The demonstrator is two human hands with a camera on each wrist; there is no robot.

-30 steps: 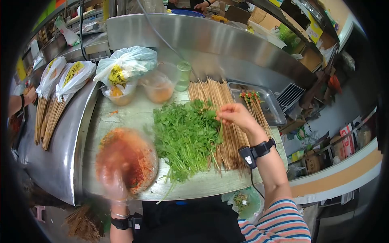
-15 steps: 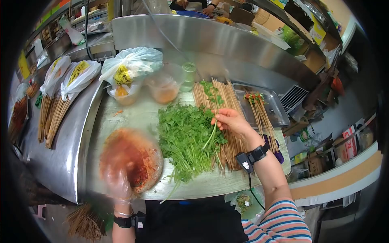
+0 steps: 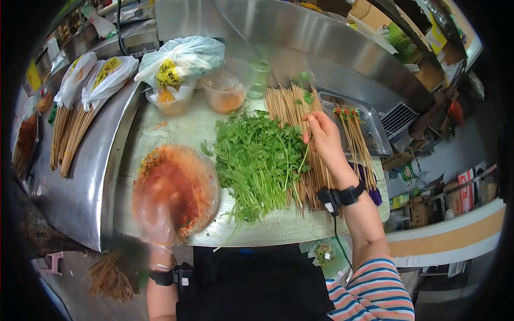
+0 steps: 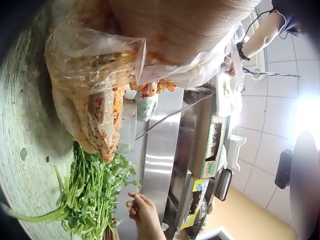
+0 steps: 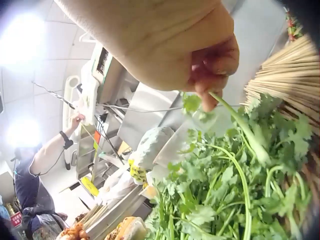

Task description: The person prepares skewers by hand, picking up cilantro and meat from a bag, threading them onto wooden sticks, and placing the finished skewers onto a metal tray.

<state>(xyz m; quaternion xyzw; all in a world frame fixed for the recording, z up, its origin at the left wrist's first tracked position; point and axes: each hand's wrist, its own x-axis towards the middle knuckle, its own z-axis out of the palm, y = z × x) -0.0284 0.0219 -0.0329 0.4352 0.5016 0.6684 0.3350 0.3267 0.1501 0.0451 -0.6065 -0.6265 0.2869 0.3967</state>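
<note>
My right hand (image 3: 324,136) pinches a cilantro sprig between thumb and fingertips, over the bamboo skewers (image 3: 281,101) at the right edge of a cilantro pile (image 3: 257,171). The sprig's pale stem (image 5: 250,132) slants down from the fingers in the right wrist view, and its leaves (image 3: 308,97) stick out beyond the hand. On the left, my left hand (image 3: 158,214), in a clear plastic glove, reaches into a plastic-lined bowl (image 3: 211,176) of red seasoned food (image 3: 184,192). Blur and the food hide its fingers; I cannot tell what they hold.
Behind the bowl stand two clear tubs, one (image 3: 225,99) beside a bagged bundle (image 3: 184,56), and a green jar (image 3: 259,79). A metal tray (image 3: 377,134) with filled skewers (image 3: 356,134) lies at right. Bagged skewers (image 3: 80,115) rest on the steel counter at left.
My right hand has picked a cilantro sprig from the pile and moved slightly right with it, over the skewers. My left hand stays in the bowl. The head view has tilted down.
</note>
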